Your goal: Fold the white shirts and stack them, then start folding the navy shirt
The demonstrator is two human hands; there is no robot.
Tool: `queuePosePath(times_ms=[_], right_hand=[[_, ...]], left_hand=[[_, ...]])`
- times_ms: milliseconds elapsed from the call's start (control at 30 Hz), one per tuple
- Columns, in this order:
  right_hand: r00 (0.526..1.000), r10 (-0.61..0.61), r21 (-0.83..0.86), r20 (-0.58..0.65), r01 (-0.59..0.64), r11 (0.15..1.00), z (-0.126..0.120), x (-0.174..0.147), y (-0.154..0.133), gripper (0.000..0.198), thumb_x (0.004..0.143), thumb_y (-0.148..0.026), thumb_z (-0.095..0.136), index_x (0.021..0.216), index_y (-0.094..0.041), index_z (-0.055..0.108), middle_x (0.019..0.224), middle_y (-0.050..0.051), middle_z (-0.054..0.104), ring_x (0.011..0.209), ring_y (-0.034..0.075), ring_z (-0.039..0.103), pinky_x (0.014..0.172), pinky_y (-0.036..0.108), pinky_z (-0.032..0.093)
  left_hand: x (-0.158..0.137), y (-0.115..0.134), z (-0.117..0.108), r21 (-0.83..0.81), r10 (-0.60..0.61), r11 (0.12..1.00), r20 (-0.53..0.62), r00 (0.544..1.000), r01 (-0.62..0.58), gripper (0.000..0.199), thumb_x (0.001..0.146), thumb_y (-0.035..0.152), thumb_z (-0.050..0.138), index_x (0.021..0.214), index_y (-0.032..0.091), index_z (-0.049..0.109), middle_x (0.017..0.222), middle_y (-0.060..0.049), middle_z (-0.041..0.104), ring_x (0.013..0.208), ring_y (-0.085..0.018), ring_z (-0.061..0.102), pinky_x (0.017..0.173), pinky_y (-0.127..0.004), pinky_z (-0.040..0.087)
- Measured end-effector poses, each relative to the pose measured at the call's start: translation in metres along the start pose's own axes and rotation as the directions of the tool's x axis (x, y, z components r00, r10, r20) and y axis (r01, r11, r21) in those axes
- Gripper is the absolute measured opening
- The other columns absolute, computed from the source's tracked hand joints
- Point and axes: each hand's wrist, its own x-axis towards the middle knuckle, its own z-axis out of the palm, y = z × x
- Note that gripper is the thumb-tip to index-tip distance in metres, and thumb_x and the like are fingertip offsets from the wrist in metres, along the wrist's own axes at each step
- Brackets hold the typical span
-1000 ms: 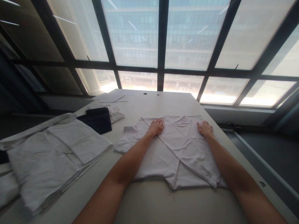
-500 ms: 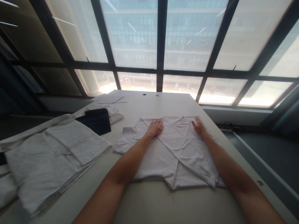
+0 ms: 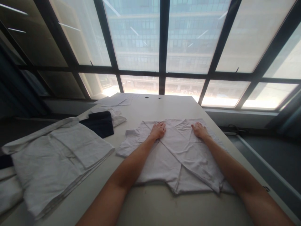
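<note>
A white garment [image 3: 174, 157], shirt-like with a crossed front, lies spread on the white table [image 3: 150, 207] before me, its surface creased. My left hand [image 3: 158, 130] rests flat on its upper left part, fingers stretched out. On the upper right part lies my right hand [image 3: 199, 129], palm down with the fingers apart. A short sleeve-like piece [image 3: 131, 135] sticks out at the garment's left. Both forearms cover parts of its sides.
Folded whitish cloth [image 3: 58, 157] lies at the left, with a dark navy cloth [image 3: 101, 124] and a smaller white cloth [image 3: 118, 117] behind it. Paper sheets [image 3: 115, 100] lie at the table's far left corner. Large windows [image 3: 138, 37] stand beyond the table.
My right hand has lowered and flattened onto the garment, its fingers spreading slightly to the left. The left hand stays at the same place on the cloth. The view has shifted slightly.
</note>
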Motion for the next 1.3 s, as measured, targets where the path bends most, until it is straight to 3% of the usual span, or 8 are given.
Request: queuePosePath(times_ms=[300, 600, 733, 800, 900, 1033, 1100, 1300], right_hand=[[0.978, -0.205, 0.029, 0.037, 0.204, 0.979, 0.005, 0.026, -0.022, 0.064, 0.106, -0.05, 0.02, 0.158, -0.015, 0.034, 0.166, 0.014, 0.029, 0.154, 0.023, 0.023, 0.122, 0.048, 0.021], [0.998, 0.068, -0.005, -0.001, -0.068, 0.998, -0.011, 0.041, 0.031, 0.062, 0.105, -0.042, 0.024, 0.156, -0.011, 0.037, 0.164, 0.02, 0.032, 0.153, 0.031, 0.025, 0.12, 0.059, 0.022], [0.988, 0.126, -0.009, -0.094, -0.127, 0.992, -0.01, 0.044, 0.011, 0.062, 0.105, -0.039, 0.019, 0.157, -0.009, 0.036, 0.163, 0.023, 0.032, 0.153, 0.033, 0.025, 0.119, 0.061, 0.022], [0.987, 0.056, -0.003, -0.151, -0.057, 0.998, -0.005, 0.041, -0.018, 0.062, 0.106, -0.038, 0.017, 0.157, -0.008, 0.035, 0.164, 0.022, 0.03, 0.154, 0.03, 0.021, 0.121, 0.056, 0.019], [0.967, -0.218, 0.018, -0.129, 0.222, 0.975, 0.005, 0.029, -0.072, 0.061, 0.106, -0.039, 0.021, 0.157, -0.009, 0.035, 0.165, 0.019, 0.03, 0.154, 0.026, 0.022, 0.122, 0.05, 0.021], [0.815, -0.576, 0.066, 0.067, 0.572, 0.818, 0.018, 0.01, -0.121, 0.063, 0.106, -0.048, 0.021, 0.161, -0.017, 0.031, 0.167, 0.013, 0.028, 0.155, 0.024, 0.022, 0.123, 0.049, 0.02], [0.784, -0.613, 0.062, 0.103, 0.61, 0.79, 0.022, 0.008, -0.127, 0.065, 0.106, -0.051, 0.02, 0.16, -0.016, 0.032, 0.166, 0.014, 0.028, 0.154, 0.025, 0.023, 0.123, 0.048, 0.02], [0.833, -0.549, -0.023, 0.067, 0.552, 0.834, 0.022, 0.023, -0.094, 0.063, 0.107, -0.048, 0.022, 0.157, -0.013, 0.039, 0.164, 0.014, 0.034, 0.153, 0.024, 0.027, 0.124, 0.044, 0.02]], left_hand=[[-0.002, -0.002, 0.002, 0.0, 0.013, 1.0, -0.019, 1.0, -0.013, 0.052, 0.104, 0.036, 0.031, 0.153, 0.022, 0.042, 0.165, -0.007, 0.033, 0.154, -0.028, 0.025, 0.124, -0.054, 0.019], [0.0, -0.002, 0.004, -0.02, 0.012, 1.0, -0.02, 1.0, -0.012, 0.052, 0.104, 0.037, 0.032, 0.153, 0.023, 0.042, 0.165, -0.007, 0.032, 0.154, -0.028, 0.025, 0.124, -0.053, 0.018], [0.0, -0.002, 0.005, -0.031, 0.01, 0.999, -0.021, 1.0, -0.01, 0.053, 0.104, 0.037, 0.032, 0.153, 0.022, 0.042, 0.166, -0.007, 0.032, 0.154, -0.028, 0.024, 0.124, -0.054, 0.018], [0.001, -0.003, 0.006, -0.033, 0.01, 0.999, -0.02, 1.0, -0.011, 0.053, 0.104, 0.038, 0.031, 0.154, 0.021, 0.042, 0.166, -0.007, 0.032, 0.154, -0.028, 0.024, 0.124, -0.054, 0.018], [0.0, -0.003, 0.006, -0.028, 0.012, 1.0, -0.02, 1.0, -0.013, 0.054, 0.104, 0.038, 0.031, 0.154, 0.021, 0.042, 0.166, -0.007, 0.032, 0.154, -0.028, 0.024, 0.124, -0.054, 0.018], [-0.003, -0.002, 0.005, -0.017, 0.012, 1.0, -0.03, 0.999, -0.013, 0.052, 0.105, 0.038, 0.031, 0.154, 0.024, 0.041, 0.165, -0.006, 0.032, 0.154, -0.026, 0.025, 0.124, -0.053, 0.018], [-0.004, -0.002, 0.005, -0.014, 0.017, 1.0, -0.036, 0.999, -0.018, 0.052, 0.105, 0.037, 0.031, 0.154, 0.024, 0.042, 0.165, -0.006, 0.033, 0.153, -0.025, 0.026, 0.124, -0.052, 0.019], [-0.003, -0.003, 0.008, -0.008, 0.018, 1.0, -0.041, 0.999, -0.019, 0.053, 0.105, 0.038, 0.031, 0.154, 0.022, 0.042, 0.165, -0.006, 0.033, 0.153, -0.026, 0.026, 0.125, -0.052, 0.019]])
